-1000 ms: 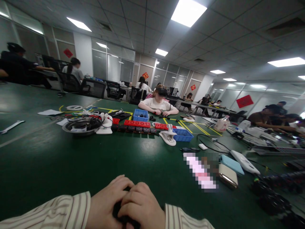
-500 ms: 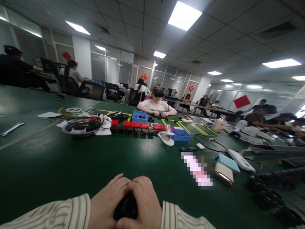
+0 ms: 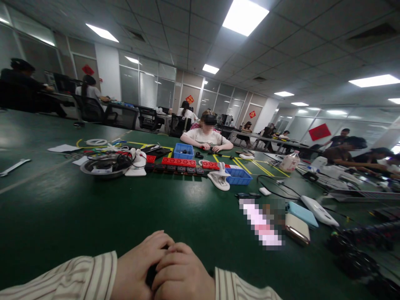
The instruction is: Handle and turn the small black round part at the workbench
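Both hands meet at the bottom middle of the view, low over the green table [image 3: 103,216]. My left hand [image 3: 137,264] curves round a black object [image 3: 151,275], its fingers closed. Over the object's right side folds my right hand [image 3: 184,271], with its fingertips close to the left hand's fingers. Only a dark sliver of the object shows between the hands, so its kind cannot be made out.
Ahead lie red power strips [image 3: 179,162], a white clip stand [image 3: 219,178], a blue bin [image 3: 239,177] and a metal bowl [image 3: 104,171] of cables. To the right are a cream power bank [image 3: 297,229] and black cables [image 3: 353,258]. A co-worker [image 3: 206,133] sits opposite.
My right hand's fingers have curled down over the black object, which now shows far less. Before, its glossy rounded surface was plain between the hands. The view has shifted slightly.
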Tool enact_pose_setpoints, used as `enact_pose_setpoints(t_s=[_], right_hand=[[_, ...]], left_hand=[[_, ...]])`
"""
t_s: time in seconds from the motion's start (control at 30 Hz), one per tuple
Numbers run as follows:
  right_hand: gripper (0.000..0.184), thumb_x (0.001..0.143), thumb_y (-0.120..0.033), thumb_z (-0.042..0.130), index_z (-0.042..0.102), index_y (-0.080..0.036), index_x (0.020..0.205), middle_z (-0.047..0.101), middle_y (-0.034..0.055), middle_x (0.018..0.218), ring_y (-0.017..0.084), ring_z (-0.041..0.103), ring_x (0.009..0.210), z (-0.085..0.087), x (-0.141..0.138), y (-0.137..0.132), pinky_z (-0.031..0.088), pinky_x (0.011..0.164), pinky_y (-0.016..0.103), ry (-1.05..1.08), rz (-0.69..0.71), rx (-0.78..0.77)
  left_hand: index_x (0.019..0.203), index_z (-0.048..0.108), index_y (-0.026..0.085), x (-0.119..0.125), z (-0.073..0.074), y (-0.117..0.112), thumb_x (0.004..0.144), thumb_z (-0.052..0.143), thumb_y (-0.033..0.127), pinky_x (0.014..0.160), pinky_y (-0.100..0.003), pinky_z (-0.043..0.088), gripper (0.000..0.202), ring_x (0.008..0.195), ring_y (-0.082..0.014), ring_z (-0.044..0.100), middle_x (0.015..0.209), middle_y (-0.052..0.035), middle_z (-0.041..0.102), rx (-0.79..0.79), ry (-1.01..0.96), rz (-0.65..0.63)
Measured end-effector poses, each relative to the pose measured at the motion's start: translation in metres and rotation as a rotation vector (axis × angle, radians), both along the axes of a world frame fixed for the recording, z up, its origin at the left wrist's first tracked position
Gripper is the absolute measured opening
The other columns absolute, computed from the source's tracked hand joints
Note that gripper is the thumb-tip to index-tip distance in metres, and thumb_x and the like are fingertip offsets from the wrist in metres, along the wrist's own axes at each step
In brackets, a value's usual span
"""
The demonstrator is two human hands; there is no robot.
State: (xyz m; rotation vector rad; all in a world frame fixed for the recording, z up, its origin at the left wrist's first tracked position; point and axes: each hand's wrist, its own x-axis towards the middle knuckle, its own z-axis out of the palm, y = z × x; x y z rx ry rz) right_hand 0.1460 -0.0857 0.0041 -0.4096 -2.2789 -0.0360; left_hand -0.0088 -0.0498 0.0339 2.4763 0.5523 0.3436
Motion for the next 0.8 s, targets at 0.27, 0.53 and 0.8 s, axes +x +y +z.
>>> enact_pose_setpoints(t_s=[0.27, 0.53, 0.8], right_hand=[[0.049, 0.086, -0.06, 0.024, 0.051, -0.02, 0.094, 0.061, 0.0031, 0.087, 0.016, 0.054, 0.085, 0.018, -0.004, -0.016, 0.038, 0.083, 0.034, 0.171, -0.237, -0.142], [0.067, 0.076, -0.077, 0.02, 0.052, -0.018, 0.072, 0.054, 0.0029, 0.071, 0.016, 0.047, 0.066, 0.008, -0.01, -0.015, 0.035, 0.063, 0.032, 0.169, -0.499, -0.234], [0.018, 0.077, -0.035, 0.041, 0.051, -0.021, 0.079, 0.06, -0.0014, 0.074, 0.012, 0.053, 0.074, 0.006, -0.003, -0.006, 0.038, 0.067, 0.027, 0.076, -0.165, -0.055]], left_hand=[[0.109, 0.048, 0.023, -0.006, -0.009, -0.006, 0.062, 0.066, 0.052, 0.104, -0.05, 0.022, 0.058, 0.101, -0.026, 0.049, 0.108, -0.0049, 0.053, 0.125, -0.061, 0.048], [0.084, 0.055, 0.019, -0.001, -0.006, -0.019, 0.058, 0.068, 0.04, 0.104, -0.052, 0.02, 0.036, 0.087, -0.0223, 0.053, 0.089, -0.0027, 0.054, 0.193, -0.007, 0.2], [0.088, 0.059, 0.023, 0.0, -0.003, -0.004, 0.051, 0.066, 0.026, 0.101, -0.046, 0.028, 0.038, 0.093, -0.0234, 0.05, 0.098, -0.0003, 0.051, 0.066, 0.034, 0.016]])
